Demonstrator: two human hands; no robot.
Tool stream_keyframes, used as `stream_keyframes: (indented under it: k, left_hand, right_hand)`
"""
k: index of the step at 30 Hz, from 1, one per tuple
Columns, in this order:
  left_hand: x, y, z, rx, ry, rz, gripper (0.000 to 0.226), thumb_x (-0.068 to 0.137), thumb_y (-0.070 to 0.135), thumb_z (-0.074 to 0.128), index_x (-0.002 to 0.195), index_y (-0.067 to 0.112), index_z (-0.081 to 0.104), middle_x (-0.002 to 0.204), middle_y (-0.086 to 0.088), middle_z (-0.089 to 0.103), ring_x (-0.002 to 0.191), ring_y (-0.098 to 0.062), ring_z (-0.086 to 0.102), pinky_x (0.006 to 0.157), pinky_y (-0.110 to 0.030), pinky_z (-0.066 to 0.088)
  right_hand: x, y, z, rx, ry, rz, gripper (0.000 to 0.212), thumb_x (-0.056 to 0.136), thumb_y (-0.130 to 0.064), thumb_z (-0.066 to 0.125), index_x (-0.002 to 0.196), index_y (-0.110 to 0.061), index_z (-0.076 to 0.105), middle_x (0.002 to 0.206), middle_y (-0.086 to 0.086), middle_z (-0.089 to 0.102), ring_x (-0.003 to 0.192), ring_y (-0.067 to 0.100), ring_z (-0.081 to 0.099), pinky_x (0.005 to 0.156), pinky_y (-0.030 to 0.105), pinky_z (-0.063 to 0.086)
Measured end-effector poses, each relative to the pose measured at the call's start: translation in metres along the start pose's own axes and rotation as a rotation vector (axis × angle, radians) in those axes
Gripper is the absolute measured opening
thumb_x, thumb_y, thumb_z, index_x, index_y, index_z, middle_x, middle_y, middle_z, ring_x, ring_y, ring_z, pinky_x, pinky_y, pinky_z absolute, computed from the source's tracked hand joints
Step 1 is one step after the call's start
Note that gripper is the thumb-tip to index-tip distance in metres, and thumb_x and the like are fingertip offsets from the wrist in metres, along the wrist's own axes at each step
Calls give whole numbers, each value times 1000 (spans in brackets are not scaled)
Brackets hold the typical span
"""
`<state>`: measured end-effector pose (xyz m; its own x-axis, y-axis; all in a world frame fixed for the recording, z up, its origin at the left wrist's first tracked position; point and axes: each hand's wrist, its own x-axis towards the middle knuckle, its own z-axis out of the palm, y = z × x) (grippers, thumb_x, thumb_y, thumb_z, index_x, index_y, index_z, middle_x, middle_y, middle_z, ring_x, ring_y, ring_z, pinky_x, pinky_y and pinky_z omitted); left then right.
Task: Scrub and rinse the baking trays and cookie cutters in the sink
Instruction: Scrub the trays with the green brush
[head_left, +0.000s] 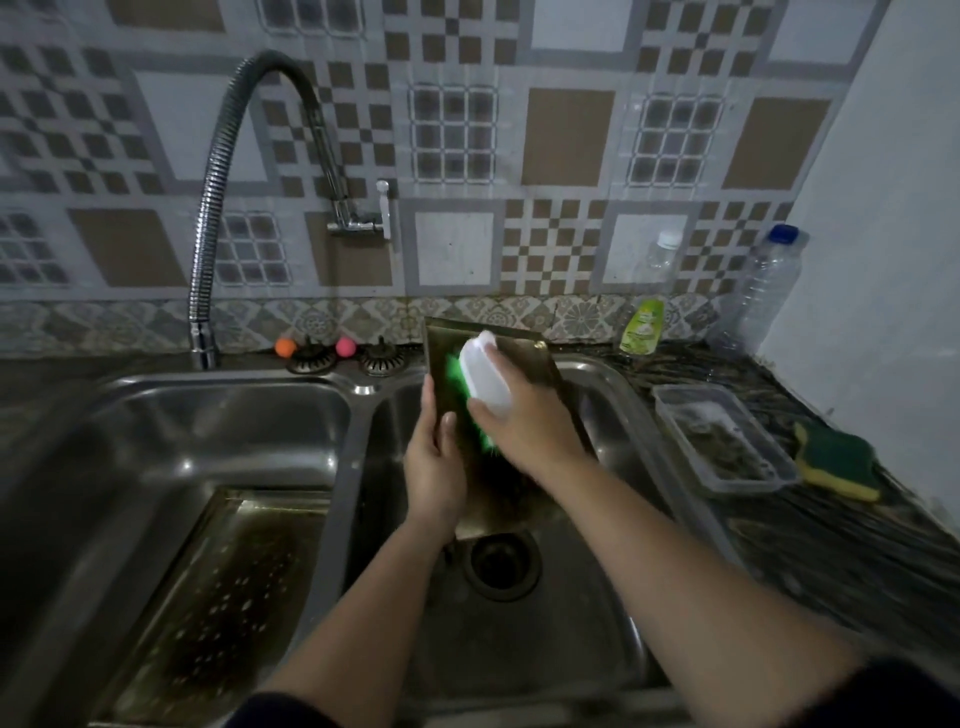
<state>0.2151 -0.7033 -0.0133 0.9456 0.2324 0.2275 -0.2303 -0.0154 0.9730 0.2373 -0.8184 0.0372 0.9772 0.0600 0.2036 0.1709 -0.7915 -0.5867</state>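
Head view, right basin: held tilted over the right basin of the double sink (613, 384), a dark baking tray (524, 358), lower end down near the drain (501, 564), upper end leaning back toward the tiled wall.
Tray's long axis: ran away from the body, from drain up to backsplash, so strokes along it would go out and back.
Left hand (434, 457): curled round the tray's left edge about halfway up, thumb on the face, steadying it.
Right hand (519, 421): closed over the white back of a scrub brush (485, 382), green bristles pressed against the tray's face, blurred.
Nearer hand: both on the tray; right one across the middle of the face, left one at the edge and slightly lower.
Judged step: scrubbing, rinse not yet done; upper end of the tray lay beyond the brush, so likely next reach was up and away.
Head view, left basin: lying flat in the bottom, a second tray (223, 587), spotted, apart from both hands and left of them.
Tap: flexible faucet (208, 218) hung over the left side; no water seen running.
Counter at right: green soap pouch (643, 327), clear plastic container (724, 436), green-and-yellow sponge (836, 460), two clear bottles (769, 275) by the wall.
Cookie cutters: could not be made out.
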Motion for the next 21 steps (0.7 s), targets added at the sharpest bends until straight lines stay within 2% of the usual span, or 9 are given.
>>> stream_keyframes:
  k: [2, 5, 8, 10, 13, 15, 16, 18, 21]
  left_hand:
    - [9, 2, -14, 30, 39, 14, 51, 102, 14, 39, 149, 30, 28, 138, 23, 35, 125, 13, 32, 88, 7, 29]
    - [8, -4, -21, 30, 10, 36, 51, 102, 13, 39, 148, 31, 29, 138, 28, 35, 128, 11, 33, 91, 5, 29]
    - [-8, -8, -5, 22, -87, 53, 51, 101, 16, 40, 146, 38, 30, 143, 26, 39, 133, 5, 35, 105, -12, 32]
    - [-14, -5, 9, 18, -106, 60, 50, 102, 18, 40, 147, 37, 30, 147, 19, 39, 134, 2, 36, 109, -21, 31]
    - [-7, 6, 13, 18, -8, 50, 50, 102, 14, 39, 148, 28, 29, 146, 18, 35, 133, 7, 31, 104, -7, 28]
    - [1, 8, 5, 48, 60, 36, 50, 102, 13, 39, 149, 26, 28, 140, 21, 35, 127, 10, 30, 92, 6, 26]
    - [1, 7, 1, 64, 71, 30, 50, 102, 14, 39, 149, 28, 28, 137, 23, 36, 125, 11, 32, 88, 8, 26]
    - [-7, 5, 3, 67, 14, 11, 50, 102, 16, 40, 148, 33, 28, 134, 29, 39, 123, 11, 37, 94, -1, 31]
    - [-32, 1, 27, 95, -93, 5, 51, 102, 17, 39, 146, 40, 29, 120, 38, 45, 118, 7, 46, 99, -18, 36]
  right_hand:
    - [-41, 5, 16, -3, -1, -62, 71, 92, -51, 50, 149, -49, 8, 119, 7, 60, 96, 18, 61, 77, 30, 52]
    - [-67, 21, 23, 61, 47, -73, 73, 90, -51, 54, 148, -52, 10, 122, 5, 60, 104, 19, 60, 82, 33, 52]
    - [-18, 28, -1, 18, 91, 113, 67, 93, -45, 53, 150, -46, 17, 132, 13, 55, 106, 28, 61, 72, 26, 47]
    - [14, 26, -21, 53, 100, 171, 66, 95, -43, 53, 151, -42, 18, 138, 13, 52, 113, 30, 58, 75, 24, 43]
    - [0, 21, -22, 76, 33, 146, 68, 94, -43, 54, 150, -45, 17, 136, 9, 52, 114, 30, 57, 81, 28, 43]
    - [-44, 22, -4, 53, 27, 42, 70, 91, -44, 56, 149, -48, 16, 129, 6, 56, 110, 24, 58, 82, 29, 46]
    - [-64, 24, 2, 71, 46, -19, 72, 90, -45, 57, 149, -48, 16, 128, 5, 57, 111, 21, 57, 85, 29, 47]
    - [-73, 36, 7, 95, 86, -57, 72, 89, -46, 59, 149, -47, 19, 127, 4, 60, 111, 19, 57, 88, 29, 48]
    - [-20, 44, -10, 17, 132, 65, 69, 90, -46, 57, 149, -44, 21, 126, 9, 61, 107, 26, 60, 83, 31, 46]
